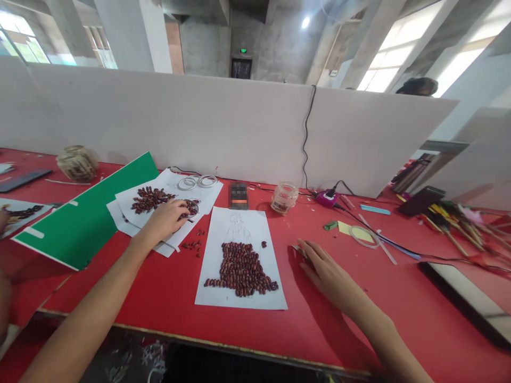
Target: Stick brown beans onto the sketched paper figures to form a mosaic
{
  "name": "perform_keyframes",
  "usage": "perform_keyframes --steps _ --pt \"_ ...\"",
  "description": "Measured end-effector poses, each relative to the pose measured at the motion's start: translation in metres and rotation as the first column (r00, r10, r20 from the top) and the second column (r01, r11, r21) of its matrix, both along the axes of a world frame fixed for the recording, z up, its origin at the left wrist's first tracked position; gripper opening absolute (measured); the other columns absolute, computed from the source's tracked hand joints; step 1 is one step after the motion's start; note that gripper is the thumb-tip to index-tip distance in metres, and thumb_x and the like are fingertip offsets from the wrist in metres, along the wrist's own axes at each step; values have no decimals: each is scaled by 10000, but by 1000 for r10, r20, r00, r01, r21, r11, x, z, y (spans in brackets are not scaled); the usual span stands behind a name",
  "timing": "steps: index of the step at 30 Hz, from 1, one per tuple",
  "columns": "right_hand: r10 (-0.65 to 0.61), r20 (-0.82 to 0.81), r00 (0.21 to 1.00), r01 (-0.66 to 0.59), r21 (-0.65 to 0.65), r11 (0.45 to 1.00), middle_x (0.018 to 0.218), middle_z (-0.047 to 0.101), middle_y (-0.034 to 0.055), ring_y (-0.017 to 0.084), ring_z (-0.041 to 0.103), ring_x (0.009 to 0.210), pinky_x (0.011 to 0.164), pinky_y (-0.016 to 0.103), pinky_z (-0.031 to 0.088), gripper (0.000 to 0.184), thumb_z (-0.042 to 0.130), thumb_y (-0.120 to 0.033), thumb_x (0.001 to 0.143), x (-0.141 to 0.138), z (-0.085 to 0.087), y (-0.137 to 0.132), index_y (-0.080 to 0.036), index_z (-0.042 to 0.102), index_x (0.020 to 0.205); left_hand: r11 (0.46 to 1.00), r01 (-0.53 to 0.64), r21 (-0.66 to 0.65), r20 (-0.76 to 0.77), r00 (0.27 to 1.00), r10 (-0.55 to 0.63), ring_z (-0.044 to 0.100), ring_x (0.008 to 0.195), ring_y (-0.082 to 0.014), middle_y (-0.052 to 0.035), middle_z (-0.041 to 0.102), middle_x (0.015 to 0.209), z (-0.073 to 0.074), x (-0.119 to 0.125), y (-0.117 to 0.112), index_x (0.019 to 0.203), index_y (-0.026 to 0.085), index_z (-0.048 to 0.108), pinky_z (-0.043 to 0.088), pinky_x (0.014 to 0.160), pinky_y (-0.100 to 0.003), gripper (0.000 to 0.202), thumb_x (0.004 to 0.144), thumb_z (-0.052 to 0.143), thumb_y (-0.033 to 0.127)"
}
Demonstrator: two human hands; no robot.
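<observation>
A white sheet point(215, 250) lies before me with a pencil-drawn figure. Reddish-brown beans point(241, 268) fill the figure's lower part in close rows. My left hand point(170, 218) is over the second, bean-covered sheet point(131, 221) to the left, fingers bent at the edge of a round, see-through roll point(194, 208). What its fingertips hold, if anything, is hidden. Loose beans point(194, 244) lie on the red table between the sheets. My right hand point(321, 266) rests right of the middle sheet, its fingers closed over a small pale, flat piece point(300, 251).
A glass jar point(284, 198) and a phone point(238, 196) stand behind the sheet. Left lies a green board point(96, 218); right, a purple socket point(327, 198), cables and a dark tablet point(467, 298). A white partition point(223, 122) borders the back. Another person's arm point(5, 298) shows far left.
</observation>
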State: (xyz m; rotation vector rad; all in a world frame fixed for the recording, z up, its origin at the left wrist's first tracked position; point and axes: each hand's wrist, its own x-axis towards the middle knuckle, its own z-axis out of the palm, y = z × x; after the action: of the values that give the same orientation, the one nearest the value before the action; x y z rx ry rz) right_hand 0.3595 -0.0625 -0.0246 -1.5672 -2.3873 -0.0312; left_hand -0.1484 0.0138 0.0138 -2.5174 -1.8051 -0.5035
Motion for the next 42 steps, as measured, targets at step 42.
perform_keyframes --steps 42 --pt "-14 -953 304 -339 -121 933 903 723 43 182 690 830 777 322 569 208 754 -394 877 -164 24 36 -207 663 881 951 308 -27 641 736 -220 686 835 -180 -20 771 952 -16 140 -41 1075 226 773 510 785 -276 287 1036 568 423"
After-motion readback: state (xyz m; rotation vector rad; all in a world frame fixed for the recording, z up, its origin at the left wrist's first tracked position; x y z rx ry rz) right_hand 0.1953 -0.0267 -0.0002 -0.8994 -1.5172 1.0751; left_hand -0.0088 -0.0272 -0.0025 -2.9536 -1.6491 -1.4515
